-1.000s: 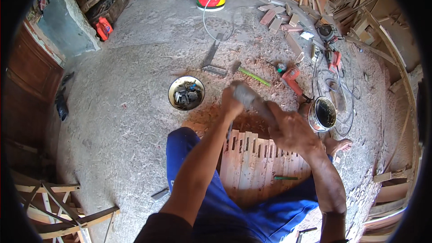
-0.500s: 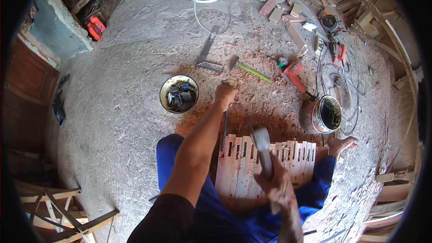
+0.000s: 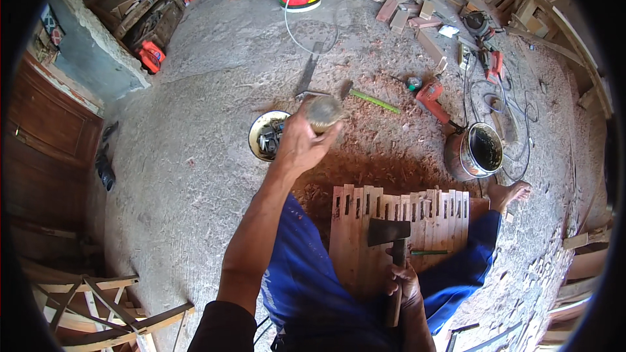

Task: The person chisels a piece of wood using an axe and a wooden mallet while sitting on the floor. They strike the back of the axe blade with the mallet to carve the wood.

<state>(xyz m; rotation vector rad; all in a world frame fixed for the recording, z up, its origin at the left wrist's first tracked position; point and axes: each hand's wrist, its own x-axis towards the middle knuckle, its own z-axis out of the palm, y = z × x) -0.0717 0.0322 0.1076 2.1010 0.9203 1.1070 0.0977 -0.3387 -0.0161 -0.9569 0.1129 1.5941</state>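
My left hand [image 3: 298,146] is raised, fingers wrapped round a chisel, whose round wooden handle end [image 3: 324,112] faces up; its blade is hidden now. Low between my legs, my right hand [image 3: 405,283] grips the handle of a hatchet with a dark metal head [image 3: 385,232]. The hatchet head is over a row of pale wooden slats [image 3: 355,241] lying side by side. Narrow slots are cut near their far ends. A thin green pencil-like stick [image 3: 430,252] rests across the slats, right of the hatchet.
A bucket of metal parts [image 3: 259,137] stands partly behind my left arm. A try square [image 3: 306,81], a hammer with a green handle [image 3: 375,100] and a red power drill [image 3: 433,101] lie ahead. To the right are a dirty can [image 3: 460,156], cables and scrap wood [image 3: 430,51].
My left hand has lifted the chisel from the slats, turning its handle end upward. My right hand has lowered the hatchet nearer my lap. The view has shifted slightly.
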